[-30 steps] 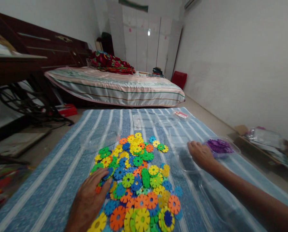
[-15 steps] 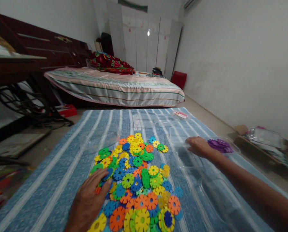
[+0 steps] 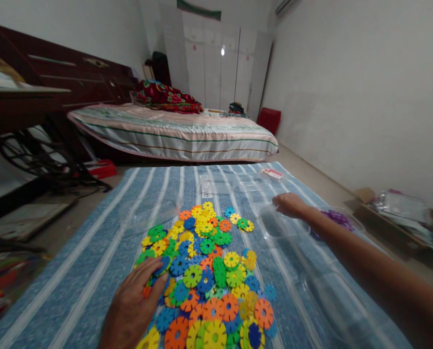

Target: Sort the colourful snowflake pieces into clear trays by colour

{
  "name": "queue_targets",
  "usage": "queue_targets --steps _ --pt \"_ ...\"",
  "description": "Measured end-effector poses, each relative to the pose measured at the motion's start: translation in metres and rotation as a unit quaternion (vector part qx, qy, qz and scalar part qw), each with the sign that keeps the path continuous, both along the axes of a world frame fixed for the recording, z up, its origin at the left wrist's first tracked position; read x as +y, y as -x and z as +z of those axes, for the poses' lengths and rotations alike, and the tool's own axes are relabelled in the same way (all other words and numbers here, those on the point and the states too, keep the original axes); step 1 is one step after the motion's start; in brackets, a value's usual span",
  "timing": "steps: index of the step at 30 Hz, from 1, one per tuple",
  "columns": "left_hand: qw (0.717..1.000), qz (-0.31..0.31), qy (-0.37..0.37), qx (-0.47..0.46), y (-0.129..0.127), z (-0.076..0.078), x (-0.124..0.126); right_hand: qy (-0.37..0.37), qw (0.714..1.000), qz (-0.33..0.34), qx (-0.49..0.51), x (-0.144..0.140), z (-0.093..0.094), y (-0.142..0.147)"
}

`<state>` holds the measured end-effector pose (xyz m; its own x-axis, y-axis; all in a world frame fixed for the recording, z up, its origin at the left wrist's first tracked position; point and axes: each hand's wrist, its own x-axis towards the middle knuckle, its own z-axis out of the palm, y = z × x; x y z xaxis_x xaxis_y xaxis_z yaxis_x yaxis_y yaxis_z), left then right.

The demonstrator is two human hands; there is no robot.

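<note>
A loose heap of colourful slotted plastic discs (image 3: 206, 278), in yellow, orange, green and blue, covers the middle of the striped cloth. My left hand (image 3: 132, 293) rests on the near left side of this heap, palm down, its thumb and fingers apart. Farther right, my right hand (image 3: 292, 205) is closed at the far rim of a clear plastic container (image 3: 287, 234); its fingertips are partly hidden. Behind my right forearm sits another clear container with purple discs (image 3: 336, 219), partly covered by the arm. Nearer me lies a further clear container (image 3: 342, 300).
Clear plastic pieces (image 3: 234, 183) and a red-and-white card (image 3: 272, 173) lie at the cloth's far end. A clear lid-like piece (image 3: 149, 213) is left of the heap. Beyond stands a bed (image 3: 180, 135); a cardboard box (image 3: 398, 228) sits on the floor at right.
My right hand has moved away from me and slightly left, and the clear container under it has shifted away too. My left hand has stayed on the discs.
</note>
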<state>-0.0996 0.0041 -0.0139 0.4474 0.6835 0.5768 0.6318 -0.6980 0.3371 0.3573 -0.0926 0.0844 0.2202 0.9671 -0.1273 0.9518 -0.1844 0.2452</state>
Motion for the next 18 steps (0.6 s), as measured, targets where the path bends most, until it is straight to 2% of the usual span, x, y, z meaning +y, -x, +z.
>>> queue_targets --steps 7,10,14,18 --pt "1.0 -0.01 0.012 0.0 -0.002 0.004 -0.001 0.019 1.0 -0.005 0.009 -0.002 -0.016 -0.001" --pt "1.0 -0.003 0.025 -0.008 -0.002 0.004 -0.001 0.01 1.0 -0.001 0.014 -0.004 -0.016 0.002" --pt "0.999 0.008 0.046 -0.01 -0.003 0.003 -0.001 -0.006 1.0 -0.008 0.015 -0.014 0.002 0.009" --pt "0.998 0.012 0.056 -0.007 -0.005 0.005 -0.001 -0.045 0.997 -0.025 0.049 -0.057 0.033 0.023"
